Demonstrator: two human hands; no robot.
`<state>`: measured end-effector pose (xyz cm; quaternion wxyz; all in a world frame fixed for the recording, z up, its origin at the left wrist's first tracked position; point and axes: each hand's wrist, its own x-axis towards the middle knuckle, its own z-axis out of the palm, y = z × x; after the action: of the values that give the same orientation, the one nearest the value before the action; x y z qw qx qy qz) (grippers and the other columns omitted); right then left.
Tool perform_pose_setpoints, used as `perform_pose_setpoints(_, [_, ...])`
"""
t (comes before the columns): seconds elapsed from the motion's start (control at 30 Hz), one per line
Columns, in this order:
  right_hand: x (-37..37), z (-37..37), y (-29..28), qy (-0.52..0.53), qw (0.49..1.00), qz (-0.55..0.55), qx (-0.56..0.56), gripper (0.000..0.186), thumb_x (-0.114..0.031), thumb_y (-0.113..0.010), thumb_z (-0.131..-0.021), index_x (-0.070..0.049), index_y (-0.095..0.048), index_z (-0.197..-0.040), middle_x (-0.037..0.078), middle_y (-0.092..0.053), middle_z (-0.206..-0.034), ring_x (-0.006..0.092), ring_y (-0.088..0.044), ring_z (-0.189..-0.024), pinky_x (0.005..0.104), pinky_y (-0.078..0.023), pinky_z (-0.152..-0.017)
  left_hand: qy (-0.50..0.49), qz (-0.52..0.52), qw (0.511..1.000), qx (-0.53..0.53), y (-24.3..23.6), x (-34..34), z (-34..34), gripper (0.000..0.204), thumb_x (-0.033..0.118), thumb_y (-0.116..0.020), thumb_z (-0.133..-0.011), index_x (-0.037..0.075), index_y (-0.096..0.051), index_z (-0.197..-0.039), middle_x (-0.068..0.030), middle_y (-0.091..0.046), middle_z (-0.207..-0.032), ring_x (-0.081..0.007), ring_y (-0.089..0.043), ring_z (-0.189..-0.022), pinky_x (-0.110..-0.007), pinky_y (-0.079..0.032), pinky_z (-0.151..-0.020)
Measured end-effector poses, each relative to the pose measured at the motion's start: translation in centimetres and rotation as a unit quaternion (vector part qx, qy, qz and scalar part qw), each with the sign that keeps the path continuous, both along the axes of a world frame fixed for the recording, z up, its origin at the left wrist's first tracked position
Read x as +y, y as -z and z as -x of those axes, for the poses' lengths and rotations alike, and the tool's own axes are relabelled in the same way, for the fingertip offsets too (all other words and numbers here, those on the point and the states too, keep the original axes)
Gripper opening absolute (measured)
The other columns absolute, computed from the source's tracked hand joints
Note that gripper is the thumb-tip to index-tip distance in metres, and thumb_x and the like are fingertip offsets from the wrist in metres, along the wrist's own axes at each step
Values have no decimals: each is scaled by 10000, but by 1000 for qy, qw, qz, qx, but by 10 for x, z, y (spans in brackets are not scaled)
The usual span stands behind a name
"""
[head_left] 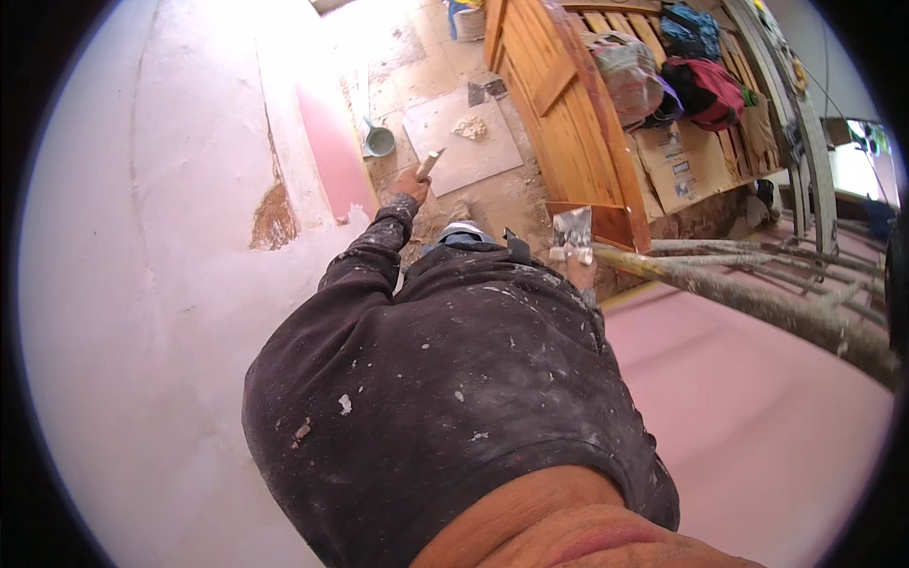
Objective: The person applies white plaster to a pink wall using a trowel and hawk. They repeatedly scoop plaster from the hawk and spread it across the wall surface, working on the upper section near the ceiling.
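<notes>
Stretched out ahead beside the left wall, my left hand [411, 184] is closed around a pale-handled tool [429, 165] with a thin dark tip; its exact kind is unclear. My right hand [581, 275], low at my right side, grips a broad putty knife [572, 227] with its smeared metal blade pointing ahead. On the floor beyond my hands lies a pale board [483, 161] bearing a small heap of crumbly cream material [470, 127]. Two dark flat pieces [487, 92] rest at the board's far edge. A blue-grey pan with a handle [380, 142] stands left of it.
The white wall [161, 237] on my left has a bare brown patch [274, 220] and a pink strip [327, 142]. To the right stands a wooden door-like panel [559, 104], with bags [705, 90] on slats behind it. Plaster-stained scaffold poles [757, 303] reach close to my right hand.
</notes>
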<state>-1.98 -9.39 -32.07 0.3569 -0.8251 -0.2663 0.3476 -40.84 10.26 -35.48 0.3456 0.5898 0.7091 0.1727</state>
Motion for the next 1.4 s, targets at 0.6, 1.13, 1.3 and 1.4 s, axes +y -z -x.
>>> perform_pose_setpoints(0.6, [322, 35, 110, -438, 895, 57, -58, 382, -286, -657, -829, -9, -603, -1086, 195, -638, -942, 319, -624, -874, 406, -489, -791, -426, 118, 778, -447, 60, 23, 12, 415, 186, -728, -797, -10, -589, -1136, -142, -664, -998, -262, -668, -854, -379, -566, -757])
perform_pose_setpoints(1.13, [441, 69, 412, -655, 670, 68, -341, 413, -76, -495, -856, -180, -559, -1251, 106, -538, -1304, 314, -450, -1260, 497, -259, -1116, -533, 358, 417, -643, 252, -78, -82, 518, 61, -642, -802, 6, -467, -1287, -187, -600, -1166, -375, -572, -1107, -551, -436, -988])
perform_pose_setpoints(1.3, [451, 80, 504, -677, 629, 79, -375, 432, -76, -505, -860, -191, -528, -1276, 102, -523, -1324, 332, -443, -1264, 509, -257, -1118, -549, 340, 421, -638, 230, -45, -74, 539, 32, -615, -780, 6, -465, -1297, -180, -598, -1164, -364, -573, -1110, -526, -437, -997])
perform_pose_setpoints(1.4, [455, 82, 554, -672, 629, 82, -382, 478, -68, -551, -827, -201, -540, -1285, 97, -539, -1309, 333, -454, -1251, 504, -267, -1115, -572, 337, 418, -620, 229, -38, -66, 563, 27, -609, -781, -21, -443, -1317, -188, -590, -1183, -363, -576, -1112, -523, -452, -984])
